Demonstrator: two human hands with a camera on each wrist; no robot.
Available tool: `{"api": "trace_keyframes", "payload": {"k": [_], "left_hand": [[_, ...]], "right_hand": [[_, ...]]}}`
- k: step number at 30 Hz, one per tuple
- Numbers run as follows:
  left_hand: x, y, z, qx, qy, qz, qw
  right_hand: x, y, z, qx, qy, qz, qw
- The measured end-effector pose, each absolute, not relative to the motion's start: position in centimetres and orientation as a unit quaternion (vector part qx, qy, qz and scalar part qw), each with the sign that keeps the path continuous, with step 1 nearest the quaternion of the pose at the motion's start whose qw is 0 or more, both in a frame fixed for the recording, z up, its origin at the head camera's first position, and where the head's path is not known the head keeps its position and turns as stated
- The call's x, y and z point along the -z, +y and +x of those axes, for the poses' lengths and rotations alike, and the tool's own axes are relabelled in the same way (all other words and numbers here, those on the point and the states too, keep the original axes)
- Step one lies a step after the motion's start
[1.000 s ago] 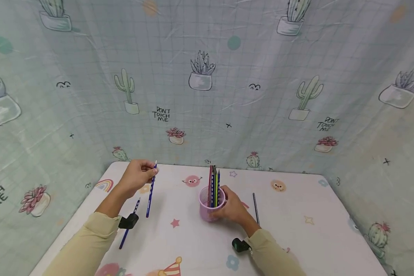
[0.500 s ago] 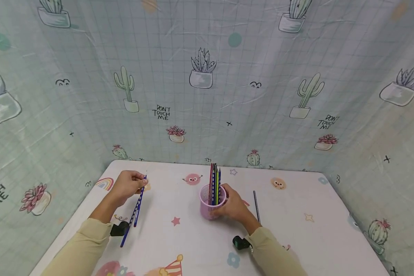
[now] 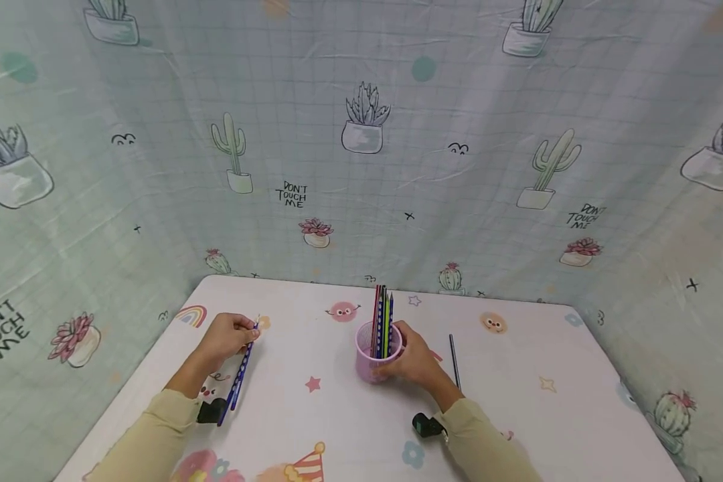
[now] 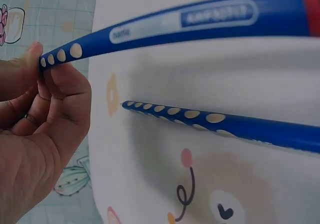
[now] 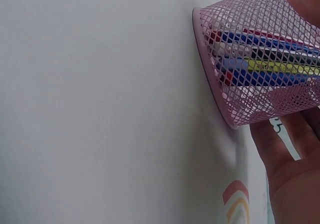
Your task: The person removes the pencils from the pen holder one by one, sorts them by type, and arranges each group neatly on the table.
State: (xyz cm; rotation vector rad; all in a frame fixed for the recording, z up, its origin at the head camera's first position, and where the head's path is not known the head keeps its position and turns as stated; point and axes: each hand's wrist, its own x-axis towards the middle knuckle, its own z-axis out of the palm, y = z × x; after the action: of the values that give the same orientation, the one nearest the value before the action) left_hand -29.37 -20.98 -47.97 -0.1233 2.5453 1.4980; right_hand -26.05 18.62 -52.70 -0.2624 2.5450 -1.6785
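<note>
My left hand (image 3: 225, 337) pinches a blue pencil (image 4: 150, 30) with pale dots between thumb and fingers, close to its sharpened end. The pencil slants down towards me, its red end nearest the left wrist camera. Beside and below it, a second blue dotted pencil (image 4: 240, 126) lies on the table. My right hand (image 3: 416, 357) grips a pink mesh pencil cup (image 3: 366, 370) around its side, thumb on one side and fingers on the other. Several pencils (image 3: 383, 325) stand in the cup, blue, red, dark and yellow-green.
A dark pencil (image 3: 454, 358) lies on the table right of the cup, partly behind my right forearm. The white table (image 3: 325, 422) carries printed cartoon pictures. A cactus-patterned cloth (image 3: 313, 134) hangs behind and at both sides.
My left hand has moved down and to the left, bringing its pencil alongside the lying one. The right hand keeps hold of the cup in the same place. The head view has shifted slightly.
</note>
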Motion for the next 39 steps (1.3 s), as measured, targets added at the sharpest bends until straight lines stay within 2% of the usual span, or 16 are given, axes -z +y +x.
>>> {"api": "trace_keyframes", "payload": {"k": [26, 39], "left_hand": [[50.1, -22.2, -29.1, -0.459, 0.879, -0.097, 0.089], [50.7, -22.1, -28.8, -0.438, 0.881, -0.153, 0.094]], "right_hand": [[53.1, 18.6, -26.2, 0.554, 0.828, -0.084, 0.035], [53.2, 18.6, -26.1, 0.553, 0.829, -0.079, 0.038]]}}
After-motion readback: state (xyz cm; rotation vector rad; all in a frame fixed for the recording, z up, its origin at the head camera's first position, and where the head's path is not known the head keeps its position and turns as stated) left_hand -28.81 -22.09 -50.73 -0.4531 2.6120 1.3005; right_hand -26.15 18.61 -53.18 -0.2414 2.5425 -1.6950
